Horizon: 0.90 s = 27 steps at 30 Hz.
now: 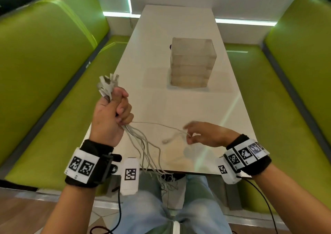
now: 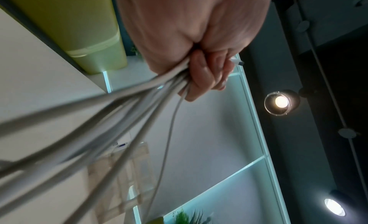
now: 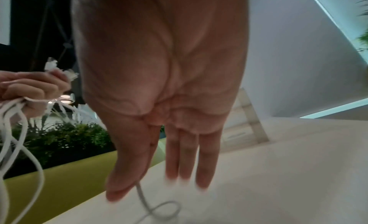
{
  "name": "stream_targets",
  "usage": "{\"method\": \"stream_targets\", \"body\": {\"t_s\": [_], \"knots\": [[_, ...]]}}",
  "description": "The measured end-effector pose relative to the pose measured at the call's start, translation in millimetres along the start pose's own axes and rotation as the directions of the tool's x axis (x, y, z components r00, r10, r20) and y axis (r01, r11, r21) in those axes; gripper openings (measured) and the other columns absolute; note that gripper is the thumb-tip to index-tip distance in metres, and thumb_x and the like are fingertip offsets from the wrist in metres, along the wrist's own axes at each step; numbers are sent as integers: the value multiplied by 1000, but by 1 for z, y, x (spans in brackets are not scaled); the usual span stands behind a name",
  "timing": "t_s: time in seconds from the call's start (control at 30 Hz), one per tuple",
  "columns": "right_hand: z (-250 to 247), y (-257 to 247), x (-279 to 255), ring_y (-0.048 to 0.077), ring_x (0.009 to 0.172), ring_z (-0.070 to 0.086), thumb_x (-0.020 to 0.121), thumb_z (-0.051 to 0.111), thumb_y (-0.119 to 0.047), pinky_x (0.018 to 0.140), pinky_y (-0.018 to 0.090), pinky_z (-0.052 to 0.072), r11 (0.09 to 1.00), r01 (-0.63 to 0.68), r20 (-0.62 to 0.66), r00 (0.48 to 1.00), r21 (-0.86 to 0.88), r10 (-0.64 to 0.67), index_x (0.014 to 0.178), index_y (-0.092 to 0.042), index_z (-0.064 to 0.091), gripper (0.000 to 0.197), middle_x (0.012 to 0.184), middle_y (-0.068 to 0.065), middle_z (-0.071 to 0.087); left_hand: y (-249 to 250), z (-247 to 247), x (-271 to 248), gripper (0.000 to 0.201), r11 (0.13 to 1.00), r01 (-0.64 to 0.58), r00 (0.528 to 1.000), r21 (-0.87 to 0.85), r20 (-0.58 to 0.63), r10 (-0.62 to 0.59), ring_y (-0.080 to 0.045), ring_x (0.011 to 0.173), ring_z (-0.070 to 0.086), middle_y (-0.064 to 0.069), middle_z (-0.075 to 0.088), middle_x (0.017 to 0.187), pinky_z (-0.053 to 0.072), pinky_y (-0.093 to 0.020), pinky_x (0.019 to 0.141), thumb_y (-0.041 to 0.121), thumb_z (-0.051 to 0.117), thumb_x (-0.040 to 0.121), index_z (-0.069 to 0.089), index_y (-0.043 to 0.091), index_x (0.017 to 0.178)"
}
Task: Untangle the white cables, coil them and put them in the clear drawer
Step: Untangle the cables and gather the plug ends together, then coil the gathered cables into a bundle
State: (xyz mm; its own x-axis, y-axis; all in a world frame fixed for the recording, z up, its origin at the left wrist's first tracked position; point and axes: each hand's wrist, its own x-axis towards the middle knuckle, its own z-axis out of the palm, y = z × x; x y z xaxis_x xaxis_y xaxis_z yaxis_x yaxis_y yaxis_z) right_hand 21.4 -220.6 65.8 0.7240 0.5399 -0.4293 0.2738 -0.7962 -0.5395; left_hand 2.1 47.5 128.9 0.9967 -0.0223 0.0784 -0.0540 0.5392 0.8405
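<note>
Green padded benches (image 1: pixel 44 69) flank a long white worktop (image 1: pixel 188 104) that runs up the middle of the head view, with the clear drawer unit (image 1: pixel 192 63) standing on it above centre. At left of centre the left hand (image 1: pixel 111 115) is fisted round the bundle of white cables (image 1: pixel 143 144), plug ends sticking up from the fist and strands trailing down over the worktop's near edge. Right of centre the right hand (image 1: pixel 206 134) pinches one strand with thumb and forefinger, other fingers straight; no readable writing shows, only black-and-white square marker tags (image 1: pixel 81 165) on both wristbands.
</note>
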Motion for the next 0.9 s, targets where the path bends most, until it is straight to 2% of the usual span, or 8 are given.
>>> {"method": "stream_targets", "body": {"t_s": [0.1,0.17,0.3,0.5,0.63,0.7,0.8,0.9], "knots": [[4,-3,-10,17,87,60,90,57,-16,85,32,48,990,-38,122,992,137,22,88,-12,71,15,96,4,69,8,-4,4,25,999,-40,999,4,-33,40,1,34,25,11,37,48,19,-13,34,32,42,92,53,17,74],[11,-11,-15,17,82,62,91,55,-11,83,31,53,960,-59,202,979,273,3,92,-7,68,14,91,11,68,8,-3,4,28,999,-46,998,20,-34,47,1,34,25,11,37,48,19,-13,34,29,38,97,52,17,76],[31,-27,-15,21,73,69,99,41,-8,71,32,59,849,-165,400,915,503,-59,99,-3,55,15,84,10,64,5,2,5,32,998,-42,999,45,-27,44,1,35,24,11,37,48,19,-14,34,27,33,101,51,16,77],[51,-31,-5,17,61,69,100,38,-8,61,29,60,838,-163,353,935,521,-38,109,-3,50,16,79,11,59,2,7,4,39,999,-24,1000,48,-17,25,0,35,24,11,37,49,17,-14,35,26,33,103,56,19,73],[63,-35,-6,15,56,67,101,37,-10,54,25,57,845,-211,439,898,491,-31,119,-5,48,22,77,10,57,-1,12,4,33,998,-9,1000,57,8,8,0,35,24,11,37,49,19,-14,35,25,32,102,51,15,77],[71,-37,-5,15,64,69,97,48,-11,63,26,58,873,-191,413,911,449,-13,121,-4,52,25,87,11,62,-4,16,4,28,998,0,1000,63,31,-2,0,35,24,11,37,48,20,-14,35,26,34,100,48,13,80],[72,-35,-4,19,93,66,84,68,-23,88,33,53,986,-53,244,970,158,14,122,-14,61,39,107,5,68,-10,19,3,24,997,25,998,69,56,-29,0,35,24,10,37,48,18,-15,36,29,39,95,48,13,80],[60,-36,-11,14,95,60,78,75,-27,85,25,49,987,-49,-22,998,154,53,123,-17,59,49,109,2,65,-16,22,0,23,997,46,996,61,76,-51,0,36,24,10,37,48,18,-15,36,32,43,91,48,13,80]]}}
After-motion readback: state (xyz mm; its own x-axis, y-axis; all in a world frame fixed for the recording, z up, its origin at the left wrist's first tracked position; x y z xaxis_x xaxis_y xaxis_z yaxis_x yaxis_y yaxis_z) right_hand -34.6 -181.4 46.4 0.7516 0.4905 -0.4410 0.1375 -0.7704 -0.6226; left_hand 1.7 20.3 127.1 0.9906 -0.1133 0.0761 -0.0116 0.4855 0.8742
